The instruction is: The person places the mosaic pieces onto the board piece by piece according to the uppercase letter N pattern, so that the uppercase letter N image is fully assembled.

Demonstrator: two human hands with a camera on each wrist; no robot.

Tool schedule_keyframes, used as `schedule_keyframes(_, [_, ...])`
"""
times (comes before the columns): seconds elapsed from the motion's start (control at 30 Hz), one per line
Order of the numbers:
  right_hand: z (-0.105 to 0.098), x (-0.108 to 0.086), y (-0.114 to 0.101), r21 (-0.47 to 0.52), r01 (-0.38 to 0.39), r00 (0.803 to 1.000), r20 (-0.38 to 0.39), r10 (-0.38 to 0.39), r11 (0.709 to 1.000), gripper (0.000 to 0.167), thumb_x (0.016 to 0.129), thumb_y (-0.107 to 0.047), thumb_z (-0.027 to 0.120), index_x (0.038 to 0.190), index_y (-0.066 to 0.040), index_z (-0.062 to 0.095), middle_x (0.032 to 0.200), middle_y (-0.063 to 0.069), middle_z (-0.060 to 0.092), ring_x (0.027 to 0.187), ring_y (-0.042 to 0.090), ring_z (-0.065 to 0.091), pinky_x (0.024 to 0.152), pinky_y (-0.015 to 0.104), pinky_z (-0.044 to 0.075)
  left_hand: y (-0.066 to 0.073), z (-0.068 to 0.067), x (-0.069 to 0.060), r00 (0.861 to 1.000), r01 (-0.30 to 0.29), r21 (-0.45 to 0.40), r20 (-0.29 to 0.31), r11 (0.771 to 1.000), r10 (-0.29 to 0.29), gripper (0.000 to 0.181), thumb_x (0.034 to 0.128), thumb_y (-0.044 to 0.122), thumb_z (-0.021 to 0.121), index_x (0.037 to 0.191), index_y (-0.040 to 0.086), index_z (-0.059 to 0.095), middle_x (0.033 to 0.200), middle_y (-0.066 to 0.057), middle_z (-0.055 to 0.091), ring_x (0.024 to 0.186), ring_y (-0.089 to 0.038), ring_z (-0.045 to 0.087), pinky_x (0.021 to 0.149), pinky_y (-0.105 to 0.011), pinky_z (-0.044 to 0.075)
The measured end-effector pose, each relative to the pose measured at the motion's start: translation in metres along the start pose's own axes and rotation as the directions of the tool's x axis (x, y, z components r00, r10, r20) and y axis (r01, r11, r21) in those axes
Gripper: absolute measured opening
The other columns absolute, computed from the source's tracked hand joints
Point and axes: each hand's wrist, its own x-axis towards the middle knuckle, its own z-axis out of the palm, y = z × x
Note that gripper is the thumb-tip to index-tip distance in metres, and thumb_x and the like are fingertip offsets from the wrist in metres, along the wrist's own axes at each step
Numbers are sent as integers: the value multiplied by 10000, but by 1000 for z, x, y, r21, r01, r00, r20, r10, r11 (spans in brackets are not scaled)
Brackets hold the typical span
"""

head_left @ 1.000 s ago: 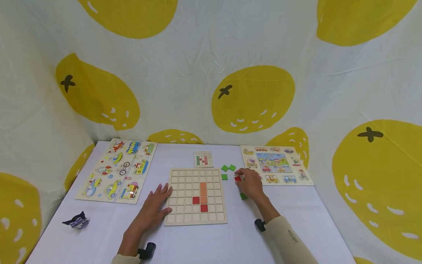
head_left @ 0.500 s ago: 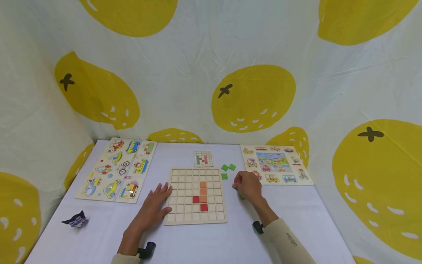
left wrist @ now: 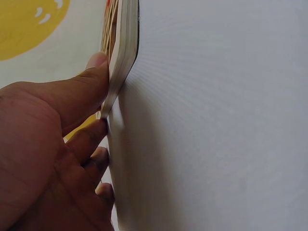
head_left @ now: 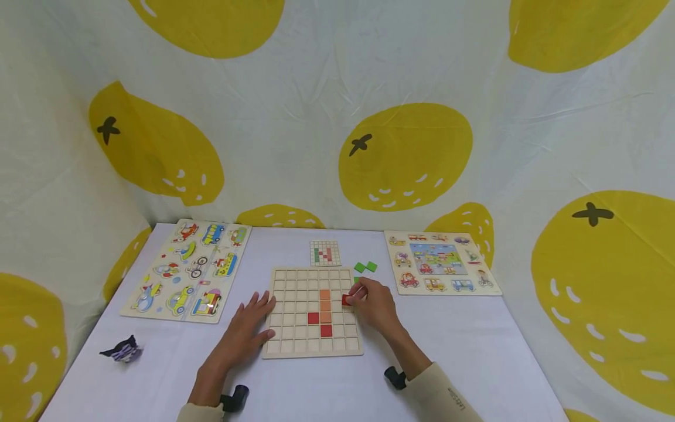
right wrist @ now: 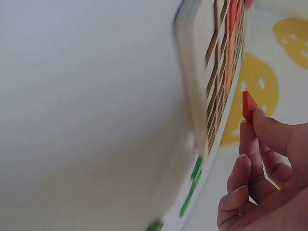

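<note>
A wooden grid board [head_left: 295, 349] lies on the table, with two red tiles [head_left: 326, 330] and a column of orange tiles [head_left: 324, 305] in its cells. My left hand [head_left: 242, 335] rests at the board's left edge, thumb and fingers spread; in the left wrist view the hand [left wrist: 62, 125] touches that edge. Over the board's right side my right hand [head_left: 375, 305] pinches a red tile [head_left: 345, 300]. The right wrist view shows this tile [right wrist: 248, 106] between thumb and finger of the hand [right wrist: 274, 163], above the board surface.
Behind the board lies a small pattern card [head_left: 325, 254]. Green tiles [head_left: 371, 266] lie by its back right corner, one partly behind my right hand. Picture puzzles stand at left [head_left: 169, 293] and right [head_left: 437, 287]. A small dark-and-purple object [head_left: 123, 350] is at the far left.
My right hand has picked up the red tile from the table and moved left with it, over the board's right side. The left hand has stayed in place.
</note>
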Motion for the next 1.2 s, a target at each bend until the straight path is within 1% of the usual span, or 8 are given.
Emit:
schedule_keyframes(0.17, [16, -11, -16, 45, 25, 998, 57, -28, 999, 147, 906, -206, 856, 890, -202, 710, 744, -27, 643, 758, 159, 577, 608, 277, 442, 0, 0, 0, 1000, -8, -2, -6, 1000, 8, 826, 956, 160, 780, 1665, 124, 355, 1771, -94, 243, 1671, -390, 108, 1335, -659, 40])
schedule_keyframes(0.4, [35, -19, -29, 9, 65, 990, 125, -65, 998, 167, 901, -213, 855, 879, -234, 691, 715, -65, 643, 726, 118, 597, 626, 279, 451, -1, 1, 1, 1000, -6, 3, -1, 1000, 6, 831, 961, 159, 776, 1670, 132, 344, 1775, -87, 229, 1672, -387, 101, 1336, -656, 38])
schedule_keyframes(0.53, [46, -20, -31, -5, 86, 986, 145, -84, 996, 187, 889, -209, 866, 853, -247, 686, 695, -80, 624, 680, 92, 585, 588, 257, 449, -1, 0, 0, 1000, -4, 3, -3, 1000, 4, 827, 961, 158, 775, 1669, 132, 348, 1775, -91, 231, 1671, -390, 100, 1335, -658, 37])
schedule_keyframes(0.63, [51, -20, -34, -28, 112, 984, 145, -107, 993, 188, 873, -204, 877, 833, -235, 696, 675, -86, 606, 655, 78, 567, 556, 244, 433, -1, 0, 0, 1000, -2, -3, -3, 1000, 2, 824, 961, 155, 774, 1668, 132, 350, 1775, -92, 233, 1672, -388, 98, 1335, -657, 32])
schedule_keyframes(0.77, [54, -20, -38, -69, 142, 981, 142, -131, 988, 179, 871, -204, 876, 840, -219, 700, 672, -90, 593, 651, 73, 552, 554, 242, 426, -3, 4, 2, 1000, -8, 4, 1, 1000, 8, 821, 963, 161, 773, 1669, 138, 353, 1776, -82, 233, 1674, -378, 99, 1337, -655, 39])
schedule_keyframes(0.93, [60, -18, -44, -98, 149, 982, 131, -136, 984, 168, 883, -218, 853, 884, -217, 686, 690, -94, 586, 666, 82, 544, 572, 251, 427, -3, 5, 1, 1000, -13, 17, -7, 1000, 13, 827, 954, 159, 783, 1665, 136, 361, 1772, -84, 245, 1671, -386, 116, 1335, -658, 56])
schedule_keyframes(1.03, [64, -15, -47, -119, 155, 984, 104, -143, 981, 192, 874, -239, 866, 894, -205, 679, 689, -81, 578, 665, 102, 531, 567, 262, 409, -2, 4, 0, 1000, -17, 16, -11, 1000, 18, 831, 952, 159, 785, 1664, 130, 359, 1770, -94, 248, 1667, -397, 120, 1331, -667, 58])
schedule_keyframes(1.2, [71, -6, -53, -154, 124, 990, 83, -112, 980, 250, 878, -326, 877, 886, -212, 655, 668, -69, 562, 664, 116, 520, 567, 271, 391, -2, 2, 0, 1000, -16, 14, -10, 1000, 16, 825, 960, 174, 779, 1666, 128, 354, 1771, -98, 244, 1669, -396, 112, 1331, -668, 53])
